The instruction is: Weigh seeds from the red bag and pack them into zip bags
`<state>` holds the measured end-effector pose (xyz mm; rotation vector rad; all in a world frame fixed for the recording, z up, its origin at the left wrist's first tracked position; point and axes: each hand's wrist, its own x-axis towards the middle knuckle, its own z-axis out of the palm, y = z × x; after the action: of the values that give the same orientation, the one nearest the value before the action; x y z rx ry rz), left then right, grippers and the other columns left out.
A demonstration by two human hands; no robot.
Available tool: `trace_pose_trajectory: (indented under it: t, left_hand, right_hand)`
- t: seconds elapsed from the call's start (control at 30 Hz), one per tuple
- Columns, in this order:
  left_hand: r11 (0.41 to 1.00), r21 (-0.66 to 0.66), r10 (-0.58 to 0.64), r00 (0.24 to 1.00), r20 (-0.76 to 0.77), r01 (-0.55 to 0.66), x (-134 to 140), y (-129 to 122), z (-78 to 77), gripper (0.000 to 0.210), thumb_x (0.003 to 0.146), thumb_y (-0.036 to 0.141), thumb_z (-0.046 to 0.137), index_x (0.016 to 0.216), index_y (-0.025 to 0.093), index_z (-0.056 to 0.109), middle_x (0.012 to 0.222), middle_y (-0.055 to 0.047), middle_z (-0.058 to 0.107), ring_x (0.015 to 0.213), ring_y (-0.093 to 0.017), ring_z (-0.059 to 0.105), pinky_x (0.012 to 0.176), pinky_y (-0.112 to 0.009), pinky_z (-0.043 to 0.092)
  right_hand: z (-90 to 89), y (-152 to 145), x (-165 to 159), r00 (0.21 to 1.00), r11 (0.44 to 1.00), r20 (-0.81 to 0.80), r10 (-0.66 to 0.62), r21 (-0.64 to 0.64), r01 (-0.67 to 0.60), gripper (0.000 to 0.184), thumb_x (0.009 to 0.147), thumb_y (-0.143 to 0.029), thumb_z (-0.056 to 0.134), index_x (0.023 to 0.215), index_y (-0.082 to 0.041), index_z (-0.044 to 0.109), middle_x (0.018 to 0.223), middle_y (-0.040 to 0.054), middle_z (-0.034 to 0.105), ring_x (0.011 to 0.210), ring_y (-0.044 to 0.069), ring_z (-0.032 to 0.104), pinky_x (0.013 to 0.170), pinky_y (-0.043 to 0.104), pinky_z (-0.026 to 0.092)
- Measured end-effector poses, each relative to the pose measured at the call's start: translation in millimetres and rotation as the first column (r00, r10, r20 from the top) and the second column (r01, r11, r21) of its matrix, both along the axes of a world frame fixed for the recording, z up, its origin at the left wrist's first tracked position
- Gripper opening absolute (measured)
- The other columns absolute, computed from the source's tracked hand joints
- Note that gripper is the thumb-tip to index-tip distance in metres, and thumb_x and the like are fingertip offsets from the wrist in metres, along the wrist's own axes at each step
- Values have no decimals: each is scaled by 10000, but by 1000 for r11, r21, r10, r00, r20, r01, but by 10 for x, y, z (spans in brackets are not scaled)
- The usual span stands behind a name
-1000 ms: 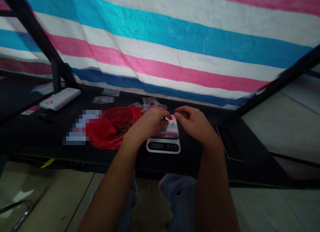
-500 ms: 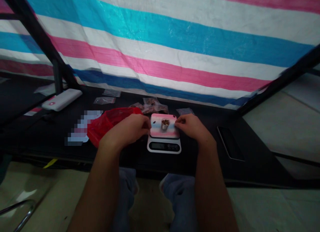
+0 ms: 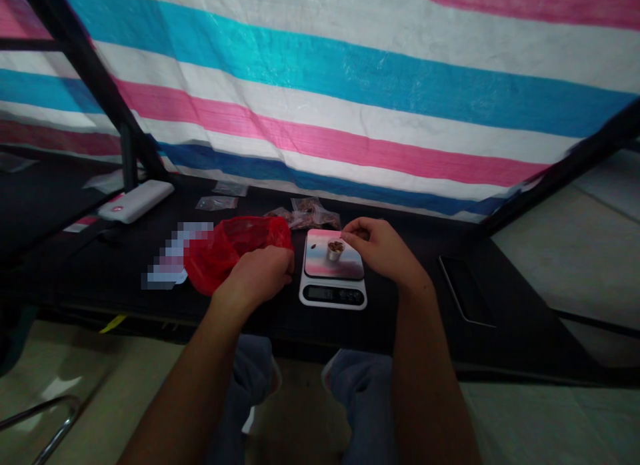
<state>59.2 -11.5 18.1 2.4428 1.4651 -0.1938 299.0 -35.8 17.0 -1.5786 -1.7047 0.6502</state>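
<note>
On the black table a white digital kitchen scale (image 3: 313, 297) carries a small metal cup (image 3: 335, 251) filled with brown bits that look like seeds. One loose dark piece (image 3: 313, 247) lies on the scale's plate, left of the cup. My right hand (image 3: 373, 241) is over the plate's upper right corner, thumb and fingertips pinched together; what they hold, if anything, is too small to tell. Between the scale and a red plastic bag (image 3: 207, 258), my left hand (image 3: 265, 270) rests low with curled fingers, in front of the bag. Its fingertips are mostly hidden.
Several small clear bags of brown bits (image 3: 310, 215) lie behind the scale. Flat clear bags (image 3: 217, 203) and a white power bank (image 3: 137, 201) are at the left. A phone (image 3: 465, 288) lies right. A striped sheet (image 3: 350, 91) hangs behind the table.
My left hand has drawn away from the scale's left edge, down and to the left. My right hand has moved onto the upper right corner, where a dark piece lay in view before.
</note>
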Motion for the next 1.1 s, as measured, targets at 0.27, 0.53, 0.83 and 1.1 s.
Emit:
trace_pose_trajectory:
  t: [0.27, 0.53, 0.83, 1.1]
  left_hand:
    - [1000, -11, -22, 999, 34, 22, 90, 2, 11, 246, 902, 215, 632, 1091, 263, 782, 1162, -114, 792, 1084, -345, 744, 899, -454, 568]
    - [1000, 12, -18, 1000, 21, 18, 123, 20, 7, 216, 924, 248, 577, 1006, 244, 777, 1094, -128, 798, 1023, -345, 758, 855, -444, 575]
    - [1000, -13, 6, 999, 34, -6, 86, 53, 10, 208, 932, 269, 583, 1006, 254, 777, 1113, -111, 794, 1011, -318, 752, 842, -404, 567]
    - [999, 37, 10, 975, 223, -19, -78, 169, 70, 176, 935, 269, 609, 971, 253, 780, 1049, -68, 805, 942, -251, 747, 815, -325, 526]
  right_hand:
    - [-286, 233, 164, 938, 962, 214, -273, 71, 263, 238, 935, -202, 608, 1058, -135, 801, 1080, 136, 795, 977, 227, 717, 927, 346, 518]
    - [-480, 348, 190, 904, 958, 327, -275, 18, 285, 208, 905, -181, 618, 974, -161, 813, 1021, 131, 808, 957, 232, 728, 889, 337, 527]
    - [-25, 86, 75, 992, 998, 122, -33, 51, 27, 222, 920, -233, 656, 1034, -176, 838, 1035, 82, 817, 905, 213, 727, 791, 301, 522]
    - [21, 43, 9, 989, 995, 124, -82, 73, 73, 277, 987, -300, 589, 1054, -179, 829, 1075, 76, 817, 999, 248, 737, 888, 356, 529]
